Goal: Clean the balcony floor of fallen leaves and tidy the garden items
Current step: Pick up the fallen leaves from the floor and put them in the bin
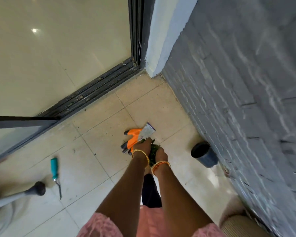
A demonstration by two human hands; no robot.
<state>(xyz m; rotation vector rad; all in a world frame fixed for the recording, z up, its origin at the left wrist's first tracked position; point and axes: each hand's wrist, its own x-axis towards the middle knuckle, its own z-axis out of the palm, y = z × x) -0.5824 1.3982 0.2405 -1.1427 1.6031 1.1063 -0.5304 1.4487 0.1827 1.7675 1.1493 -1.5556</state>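
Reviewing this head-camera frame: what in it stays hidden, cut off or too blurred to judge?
- Leaves: mostly hidden between left hand and right hand; amount unclear.
- Orange gloves: partly hidden behind the hands and a packet; count unclear.
- Packet's print: too small to read.
- Dark pot: contents hidden in shadow.
- Black-capped object: cut by left edge, blurred.

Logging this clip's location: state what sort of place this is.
Probably a home balcony, used for gardening: a dark sliding-door track meets beige floor tiles, where orange gardening gloves and a teal-handled hand tool lie beside a grey brick-textured wall.
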